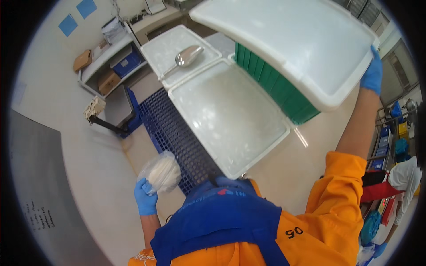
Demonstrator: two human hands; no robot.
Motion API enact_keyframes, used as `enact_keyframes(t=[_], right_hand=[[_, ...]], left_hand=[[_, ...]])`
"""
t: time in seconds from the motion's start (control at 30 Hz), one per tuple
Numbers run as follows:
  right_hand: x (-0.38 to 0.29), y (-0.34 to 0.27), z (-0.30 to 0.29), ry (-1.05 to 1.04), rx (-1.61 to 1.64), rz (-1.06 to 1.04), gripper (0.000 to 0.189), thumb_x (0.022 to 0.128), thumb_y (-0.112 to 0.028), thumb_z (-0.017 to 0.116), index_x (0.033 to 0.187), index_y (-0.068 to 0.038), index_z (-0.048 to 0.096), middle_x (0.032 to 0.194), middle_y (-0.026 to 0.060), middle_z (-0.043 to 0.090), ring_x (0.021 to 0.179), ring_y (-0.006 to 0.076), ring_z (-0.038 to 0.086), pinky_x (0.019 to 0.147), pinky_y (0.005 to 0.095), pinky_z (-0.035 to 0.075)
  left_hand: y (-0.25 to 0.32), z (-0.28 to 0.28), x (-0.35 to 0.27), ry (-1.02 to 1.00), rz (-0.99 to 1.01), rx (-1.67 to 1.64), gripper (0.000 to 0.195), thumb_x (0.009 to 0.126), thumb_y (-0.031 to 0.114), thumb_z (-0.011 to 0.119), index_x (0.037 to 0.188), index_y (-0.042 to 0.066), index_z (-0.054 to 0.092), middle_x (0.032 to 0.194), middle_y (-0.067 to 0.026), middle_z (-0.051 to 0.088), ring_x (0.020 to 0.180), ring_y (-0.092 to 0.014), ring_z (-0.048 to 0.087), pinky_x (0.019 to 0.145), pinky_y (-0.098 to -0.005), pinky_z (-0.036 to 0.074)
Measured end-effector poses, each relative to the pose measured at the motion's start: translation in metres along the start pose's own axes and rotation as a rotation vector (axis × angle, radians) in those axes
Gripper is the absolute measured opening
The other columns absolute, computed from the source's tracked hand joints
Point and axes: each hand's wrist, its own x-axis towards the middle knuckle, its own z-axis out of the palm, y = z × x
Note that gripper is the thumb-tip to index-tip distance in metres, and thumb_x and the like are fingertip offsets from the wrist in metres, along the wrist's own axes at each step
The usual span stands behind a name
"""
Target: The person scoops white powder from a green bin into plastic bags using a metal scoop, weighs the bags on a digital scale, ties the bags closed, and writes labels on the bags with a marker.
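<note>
My left hand [146,199], in a blue glove, holds a clear plastic bag [164,175] by its gathered neck. Something whitish, perhaps powder, fills the bag, which hangs beside my apron. Over to the right, my right hand [372,74], gloved as well, grips the edge of a large white plastic lid [293,43]. The lid sits tilted above a green ribbed bin [273,83]; the bin's inside is hidden. Before me stand a near white-lidded container [229,116] and a farther white lid [163,46], on which a metal scoop [188,57] lies.
A dark blue grid pallet [176,129] lies under the containers. Left of it stands a platform scale [119,104] with a display post. A shelf unit [113,69] holds boxes by the wall. At far right, another person [404,176] stands near racks with bins.
</note>
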Motion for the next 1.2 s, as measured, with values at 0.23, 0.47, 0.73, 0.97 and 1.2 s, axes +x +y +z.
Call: enact_keyframes(t=[0.23, 0.47, 0.73, 0.97, 1.2], right_hand=[[0.112, 0.094, -0.112, 0.049, 0.107, 0.143, 0.059, 0.089, -0.03, 0.067, 0.136, 0.001, 0.051, 0.123, 0.0188, 0.063, 0.107, 0.032, 0.063, 0.099, 0.0403, 0.049], [0.153, 0.154, -0.175, 0.279, -0.045, 0.206, 0.054, 0.085, -0.029, 0.071, 0.127, 0.004, 0.059, 0.112, 0.0188, 0.068, 0.095, 0.0322, 0.067, 0.087, 0.043, 0.053], [0.135, 0.126, -0.277, 0.343, -1.062, 0.134, 0.082, 0.08, -0.05, 0.076, 0.132, 0.01, 0.054, 0.123, 0.0211, 0.064, 0.107, 0.0326, 0.062, 0.089, 0.0432, 0.051], [-0.034, 0.162, -0.193, 0.023, -0.169, 0.613, 0.063, 0.088, -0.041, 0.067, 0.137, -0.005, 0.053, 0.124, 0.0097, 0.064, 0.11, 0.0263, 0.061, 0.089, 0.0424, 0.052], [-0.016, 0.158, -0.202, -0.046, -0.261, 0.446, 0.057, 0.09, -0.033, 0.065, 0.139, -0.007, 0.053, 0.111, 0.0086, 0.064, 0.1, 0.0215, 0.064, 0.086, 0.0368, 0.054]], left_hand=[[-0.014, 0.011, 0.004, 0.004, 0.05, -0.038, 0.035, 0.099, 0.011, 0.045, 0.067, 0.021, 0.035, 0.053, 0.0078, 0.025, 0.039, -0.007, 0.024, 0.037, -0.0271, 0.025], [-0.041, 0.034, -0.025, 0.048, 0.225, 0.014, 0.037, 0.096, 0.01, 0.048, 0.064, 0.022, 0.034, 0.051, 0.0086, 0.027, 0.038, -0.005, 0.026, 0.036, -0.0245, 0.024], [-0.076, 0.075, -0.035, 0.064, 0.218, -0.145, 0.035, 0.098, 0.006, 0.048, 0.068, 0.02, 0.036, 0.053, 0.0071, 0.027, 0.039, -0.006, 0.025, 0.036, -0.0263, 0.022], [-0.093, 0.128, -0.054, -0.012, 0.257, -0.038, 0.027, 0.098, 0.005, 0.047, 0.073, 0.015, 0.04, 0.056, 0.0034, 0.034, 0.04, -0.006, 0.029, 0.036, -0.0269, 0.024], [-0.102, 0.183, -0.066, -0.208, 0.379, 0.13, 0.014, 0.096, 0.003, 0.045, 0.086, 0.012, 0.044, 0.062, 0.0011, 0.041, 0.041, -0.008, 0.034, 0.037, -0.0266, 0.03]])
